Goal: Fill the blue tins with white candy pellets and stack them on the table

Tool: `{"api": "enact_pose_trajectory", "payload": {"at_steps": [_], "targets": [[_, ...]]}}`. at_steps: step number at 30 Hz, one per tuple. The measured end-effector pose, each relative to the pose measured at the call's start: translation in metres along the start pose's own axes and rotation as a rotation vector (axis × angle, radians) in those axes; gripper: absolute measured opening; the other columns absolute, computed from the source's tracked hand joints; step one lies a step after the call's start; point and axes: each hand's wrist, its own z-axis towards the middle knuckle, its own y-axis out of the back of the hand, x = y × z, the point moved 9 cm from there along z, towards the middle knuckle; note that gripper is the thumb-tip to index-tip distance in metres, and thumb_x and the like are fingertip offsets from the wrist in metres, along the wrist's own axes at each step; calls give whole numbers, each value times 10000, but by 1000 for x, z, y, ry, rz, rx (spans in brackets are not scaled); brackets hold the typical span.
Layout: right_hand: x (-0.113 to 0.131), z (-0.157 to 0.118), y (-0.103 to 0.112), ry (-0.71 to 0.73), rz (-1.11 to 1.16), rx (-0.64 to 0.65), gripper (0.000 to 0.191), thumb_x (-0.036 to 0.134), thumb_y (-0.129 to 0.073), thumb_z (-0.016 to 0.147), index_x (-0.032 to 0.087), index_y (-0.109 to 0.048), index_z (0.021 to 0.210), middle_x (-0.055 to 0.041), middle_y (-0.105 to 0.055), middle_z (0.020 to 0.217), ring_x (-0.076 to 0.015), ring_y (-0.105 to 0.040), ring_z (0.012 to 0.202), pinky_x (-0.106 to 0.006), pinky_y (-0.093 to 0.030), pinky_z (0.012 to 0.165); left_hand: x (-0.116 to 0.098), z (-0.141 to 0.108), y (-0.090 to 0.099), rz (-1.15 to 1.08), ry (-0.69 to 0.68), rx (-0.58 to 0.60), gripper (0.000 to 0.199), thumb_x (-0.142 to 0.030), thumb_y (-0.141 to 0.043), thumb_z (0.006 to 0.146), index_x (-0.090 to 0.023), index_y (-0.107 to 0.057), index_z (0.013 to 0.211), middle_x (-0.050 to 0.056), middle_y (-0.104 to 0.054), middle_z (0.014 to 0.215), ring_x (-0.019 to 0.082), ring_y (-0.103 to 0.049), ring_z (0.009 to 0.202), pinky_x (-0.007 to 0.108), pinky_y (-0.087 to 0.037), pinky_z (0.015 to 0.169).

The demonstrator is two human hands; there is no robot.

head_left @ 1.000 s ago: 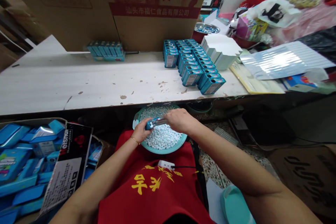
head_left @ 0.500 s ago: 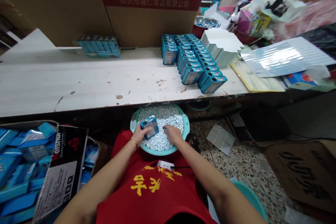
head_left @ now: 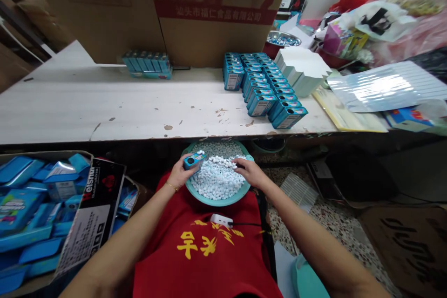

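Note:
My left hand (head_left: 179,173) grips a small blue tin (head_left: 195,160) over the left rim of a turquoise basin (head_left: 213,202). The tin's top, with a dark round opening, faces me, and a few white pellets (head_left: 200,152) rest at its far end. Small round white pellets (head_left: 218,181) fill the basin. On its right side my right hand (head_left: 248,172) has curled fingers touching the heap; whether pellets lie within them is hidden. The basin rests at my lap, against red cloth (head_left: 164,251).
Rows of blue tins (head_left: 261,98) stand on the white table (head_left: 139,111), beside stacked white card (head_left: 302,65). A large carton (head_left: 216,37) stands behind. At left, a box (head_left: 87,223) holds many blue tins. A white power strip (head_left: 221,220) lies on the red cloth.
The tin has tilted so its top opening shows instead of its printed side. My right hand has moved right and slightly up, its fingers less sunk in the pellets. The whole view has shifted a little.

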Motion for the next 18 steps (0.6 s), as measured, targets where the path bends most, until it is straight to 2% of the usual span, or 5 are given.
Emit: {"api": "enact_pose_trajectory", "payload": {"at_steps": [4,7,12,18], "targets": [[50,2,19,65,-95,107,274,264,-514,760,201,-585,1017,-12,-616,940,-152,-544,872,-251,-408,772,-13,5,-23,255,-81,69,472,-282,-607,655,-159,-496,1098,56,-576,1000,194,-539,907,321,-403,856],[78,7,24,63,-380,157,287,282,-521,752,241,-591,1027,-19,-625,930,-186,-556,887,-274,-410,748,-20,5,-35,356,-128,106,464,-266,-577,670,-175,-493,1118,47,-571,1038,193,-532,938,308,-404,849],[112,14,20,69,-785,215,312,346,-464,774,259,-568,1055,-80,-629,918,-272,-577,876,-361,-437,701,-24,3,-42,410,-185,126,471,-223,-563,657,-184,-495,1122,50,-547,1109,205,-503,1020,314,-390,888],[144,22,5,105,-949,254,260,249,-447,770,162,-606,956,-134,-625,867,-284,-592,811,-385,-464,656,-27,2,-43,440,-210,126,482,-190,-568,649,-178,-504,1126,66,-541,1117,216,-495,1036,338,-379,912]]}}
